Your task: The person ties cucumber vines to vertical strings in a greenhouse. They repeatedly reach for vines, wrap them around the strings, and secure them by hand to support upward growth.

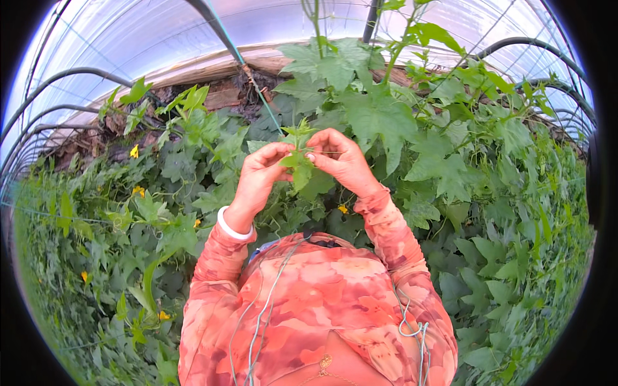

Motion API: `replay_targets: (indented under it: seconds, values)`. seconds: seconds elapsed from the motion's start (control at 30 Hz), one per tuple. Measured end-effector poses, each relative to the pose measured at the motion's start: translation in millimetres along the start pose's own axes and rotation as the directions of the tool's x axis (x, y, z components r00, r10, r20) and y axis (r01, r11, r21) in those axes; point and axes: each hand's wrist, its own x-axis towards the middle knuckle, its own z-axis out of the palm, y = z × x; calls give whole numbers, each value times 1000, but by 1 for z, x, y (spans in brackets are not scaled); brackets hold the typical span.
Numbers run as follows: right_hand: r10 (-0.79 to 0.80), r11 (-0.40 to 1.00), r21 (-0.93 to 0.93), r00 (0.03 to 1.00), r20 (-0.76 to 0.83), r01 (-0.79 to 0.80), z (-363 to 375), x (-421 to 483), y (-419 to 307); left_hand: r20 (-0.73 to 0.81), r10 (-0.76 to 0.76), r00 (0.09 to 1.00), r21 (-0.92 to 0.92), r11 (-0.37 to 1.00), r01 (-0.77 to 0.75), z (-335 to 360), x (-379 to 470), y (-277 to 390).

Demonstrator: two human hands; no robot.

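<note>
A young vine shoot (301, 174) with pale green leaves and a bushy tip stands upright between my hands, at chest height. My left hand (263, 166), with a white bangle at the wrist, pinches it from the left with thumb and fingertips. From the other side, my right hand (342, 160) has thumb and forefinger closed at the stem; thin strands show there, whether tendrils or thread I cannot tell. Just behind the tip, a taut teal string (264, 102) slants down from the frame above. My fingers partly cover the stem.
Dense lobed vine leaves (381, 120) surround me, with yellow flowers (138, 191) on the left. Dark hoops (207, 17) carry a plastic film roof (145, 34). An earthen bank (219, 99) lies ahead. Loose cords (263, 321) hang over my patterned top.
</note>
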Motion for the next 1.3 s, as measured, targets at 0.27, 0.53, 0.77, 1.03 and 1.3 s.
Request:
replay_targets:
  seconds: [0.27, 0.53, 0.77, 1.03, 1.3]
  values:
    - [-175, 894, -430, 982, -69, 129, 13, -3, -27, 114, 23, 993, 55, 998, -29, 1, 3, 2]
    - [-611, 182, -843, 730, 306, 506, 15, -3, -64, 115, 8, 993, 125, 992, -22, 0, -3, 13]
    - [-575, -8, -861, 702, 420, 508, 16, 1, -63, 119, -81, 990, 130, 989, 66, -5, -8, 26]
    - [-431, 804, -424, 900, 70, 417, 4, 3, -45, 164, -126, 978, 238, 968, 85, -18, -5, 31]
    - [-76, 916, -401, 991, -110, 25, -56, 23, 2, -358, 242, 902, 574, 819, 8, -64, 1, 30]
